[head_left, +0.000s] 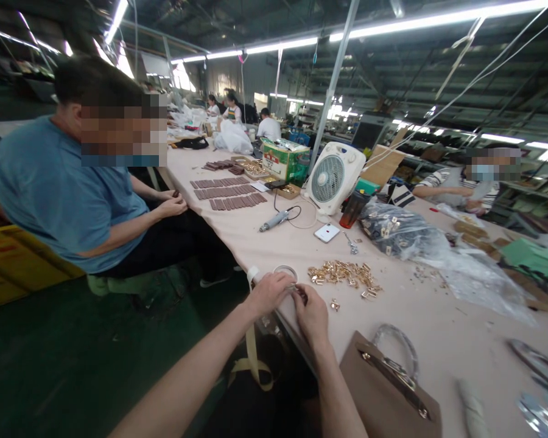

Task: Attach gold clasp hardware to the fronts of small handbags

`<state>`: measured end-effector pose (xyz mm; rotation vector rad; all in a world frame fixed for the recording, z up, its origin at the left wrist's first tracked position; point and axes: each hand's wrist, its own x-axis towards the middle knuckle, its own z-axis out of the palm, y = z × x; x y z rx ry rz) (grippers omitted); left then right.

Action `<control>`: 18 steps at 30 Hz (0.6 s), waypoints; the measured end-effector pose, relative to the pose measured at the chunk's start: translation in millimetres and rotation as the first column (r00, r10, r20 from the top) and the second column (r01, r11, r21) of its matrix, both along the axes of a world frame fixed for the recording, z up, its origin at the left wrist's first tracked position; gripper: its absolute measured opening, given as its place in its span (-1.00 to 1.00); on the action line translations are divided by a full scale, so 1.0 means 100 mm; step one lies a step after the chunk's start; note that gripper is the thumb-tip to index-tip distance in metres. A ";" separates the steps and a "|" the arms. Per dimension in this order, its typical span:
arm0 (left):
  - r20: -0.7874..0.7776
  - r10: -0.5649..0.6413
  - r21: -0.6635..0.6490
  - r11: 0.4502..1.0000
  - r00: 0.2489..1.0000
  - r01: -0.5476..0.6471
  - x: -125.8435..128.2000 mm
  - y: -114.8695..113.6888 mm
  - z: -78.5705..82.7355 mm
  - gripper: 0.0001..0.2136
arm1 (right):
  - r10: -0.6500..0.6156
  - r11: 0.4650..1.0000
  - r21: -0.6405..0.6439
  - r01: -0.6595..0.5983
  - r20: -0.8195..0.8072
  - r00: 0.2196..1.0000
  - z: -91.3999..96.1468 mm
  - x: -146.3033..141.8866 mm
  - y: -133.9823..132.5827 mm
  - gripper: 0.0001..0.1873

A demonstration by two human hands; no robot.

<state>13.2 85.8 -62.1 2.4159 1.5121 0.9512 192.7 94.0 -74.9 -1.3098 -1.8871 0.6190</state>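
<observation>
My left hand [270, 293] and my right hand [312, 315] meet at the near edge of the table, fingertips almost touching. Both have their fingers closed in a pinch. What they hold is small and mostly hidden; a dark bit shows by the right fingers. Just behind the left hand lies a round ring-shaped roll [285, 271], with a white bottle-like item [252, 275] beside it. A pile of gold metal fittings [344, 274] spreads to the right of my hands, and one loose fitting [335, 305] lies nearer. A brown handbag [369, 380] with a wrapped handle rests at lower right.
A white fan [331, 176], phone [327, 232], dark tumbler [354, 210] and grey handheld tool [274, 220] stand or lie farther back. Rows of brown strips [231, 193] are near a seated co-worker [73, 188] at left. A plastic bag [402, 228] lies at right; another person [461, 188] sits across.
</observation>
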 end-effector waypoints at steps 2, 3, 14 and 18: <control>-0.019 -0.048 0.009 0.999 0.999 0.048 -0.03 0.04 0.02 -0.84 | -0.013 1.000 -0.006 0.013 -0.002 1.000 0.00 0.01 -0.05 -0.72; -0.028 -0.072 0.011 0.997 0.997 0.072 -0.04 0.06 0.02 -0.86 | -0.024 1.000 -0.010 0.023 -0.001 1.000 0.00 0.02 -0.07 -0.72; -0.050 -0.137 -0.012 0.991 0.989 0.137 -0.05 0.15 -0.01 -0.82 | -0.068 0.997 -0.024 0.067 -0.020 0.998 0.03 0.06 -0.16 -0.75; -0.009 -0.117 -0.006 0.993 0.993 0.117 -0.01 0.13 0.01 -0.81 | -0.091 0.996 0.016 0.092 -0.067 0.994 0.05 0.06 -0.13 -0.72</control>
